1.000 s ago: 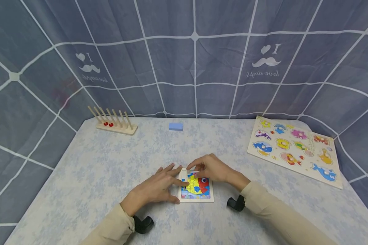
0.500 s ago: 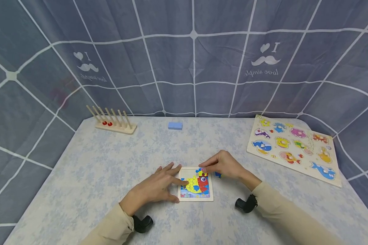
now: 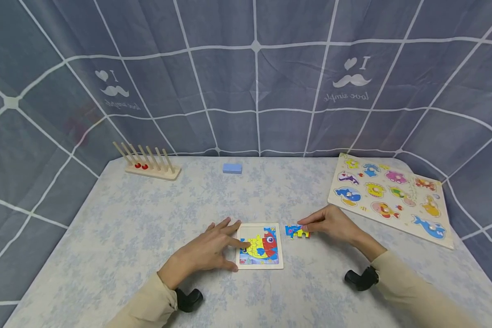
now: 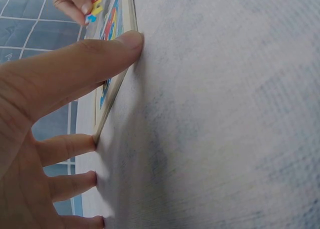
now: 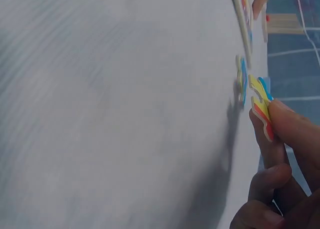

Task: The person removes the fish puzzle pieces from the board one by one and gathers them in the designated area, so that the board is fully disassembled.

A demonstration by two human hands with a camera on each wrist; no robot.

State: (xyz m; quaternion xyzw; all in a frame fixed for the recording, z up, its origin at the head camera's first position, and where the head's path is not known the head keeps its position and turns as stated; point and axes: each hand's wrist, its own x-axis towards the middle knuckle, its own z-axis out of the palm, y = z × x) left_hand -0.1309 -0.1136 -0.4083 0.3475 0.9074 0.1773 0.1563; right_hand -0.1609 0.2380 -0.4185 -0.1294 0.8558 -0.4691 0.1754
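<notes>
Fish puzzle (image 3: pixel 251 231): lying flat on the table, its upper-left recess showing bare.
Table (image 3: pixel 168 205): wearing a pale blue-floral cloth.
Curtain (image 3: pixel 217 86): hanging behind, showing white grid lines.
Peg stand (image 3: pixel 156 173): carrying two red beads, rear left.
Animal board (image 3: pixel 406 221): holding knobbed animals, right.
Left hand (image 3: pixel 209 250): spreading wide, touching the puzzle.
Right hand (image 3: pixel 336 225): pinching a jigsaw piece (image 3: pixel 305 231).
Loose piece (image 3: pixel 290 231): lying just right of the puzzle.

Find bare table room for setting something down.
Bare: between rack, blue block and left hand; between blue block, puzzle and board; the puzzle's near side, between the sleeves.
Crowded: the puzzle's right, where right hand pinches one piece near a loose piece; its left edge, where left hand rests.
</notes>
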